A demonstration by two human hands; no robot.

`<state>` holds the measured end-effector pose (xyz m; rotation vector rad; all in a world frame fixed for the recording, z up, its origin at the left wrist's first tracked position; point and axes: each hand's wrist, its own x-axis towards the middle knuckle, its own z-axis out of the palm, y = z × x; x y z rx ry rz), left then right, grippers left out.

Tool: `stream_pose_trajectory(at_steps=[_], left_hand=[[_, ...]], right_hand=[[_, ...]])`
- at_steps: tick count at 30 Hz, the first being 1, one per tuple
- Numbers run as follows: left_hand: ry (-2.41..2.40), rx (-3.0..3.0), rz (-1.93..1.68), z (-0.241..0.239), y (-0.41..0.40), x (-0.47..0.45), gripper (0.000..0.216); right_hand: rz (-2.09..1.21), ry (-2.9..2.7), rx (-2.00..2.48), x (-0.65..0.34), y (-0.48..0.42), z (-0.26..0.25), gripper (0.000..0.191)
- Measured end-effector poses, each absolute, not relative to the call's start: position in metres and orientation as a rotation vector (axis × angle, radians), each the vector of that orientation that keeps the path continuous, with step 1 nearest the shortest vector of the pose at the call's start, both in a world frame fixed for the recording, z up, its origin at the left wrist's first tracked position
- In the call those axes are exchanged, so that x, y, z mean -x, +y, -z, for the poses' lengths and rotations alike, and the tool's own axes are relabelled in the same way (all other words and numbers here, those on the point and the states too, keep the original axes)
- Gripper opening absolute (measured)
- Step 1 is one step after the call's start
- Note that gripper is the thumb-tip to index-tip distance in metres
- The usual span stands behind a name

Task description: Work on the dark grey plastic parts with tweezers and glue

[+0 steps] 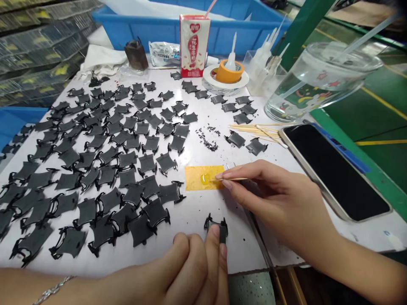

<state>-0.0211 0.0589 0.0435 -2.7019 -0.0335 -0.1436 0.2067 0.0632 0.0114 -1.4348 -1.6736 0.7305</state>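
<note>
Pinched between thumb and fingertips, a thin wooden toothpick (pixel 239 178) is in my right hand (pixel 280 203). Its tip reaches a clear, shiny drop (pixel 205 178) on a yellow piece of tape (pixel 190 180) stuck to the white work surface. Near the front edge, my left hand (pixel 193 271) is closed on a small black plastic part (pixel 219 227) with clip-like ends. The fingers cover the lower portion of that part. Many similar black parts (pixel 127 178) lie spread over the left side.
Wooden sticks (pixel 254 132) and a phone (pixel 337 169) lie at the right, below a glass of water (pixel 318 84). Black crumbs (pixel 208 142) are scattered beyond the tape. Behind stand tape rolls (pixel 229 73), a drink carton (pixel 193 46) and a blue bin (pixel 143 31).
</note>
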Motion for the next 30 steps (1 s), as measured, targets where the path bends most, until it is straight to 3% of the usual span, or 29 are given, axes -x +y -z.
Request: stream_pose_trajectory(at_steps=[8,15,30], left_hand=[[-0.081,2.736,0.249,-0.034,0.054,0.022,0.034],[-0.062,2.751,0.247,-0.031,0.052,0.026,0.037],[-0.116,2.762,0.374,-0.025,0.051,0.020,0.024]], right_hand=[[-0.837,-1.505,1.373,-0.206,0.069,-0.015,0.004],[-0.906,-1.456,1.229,-0.206,0.062,-0.023,0.019],[-1.061,-1.789,1.252,-0.210,0.048,-0.016,0.007]])
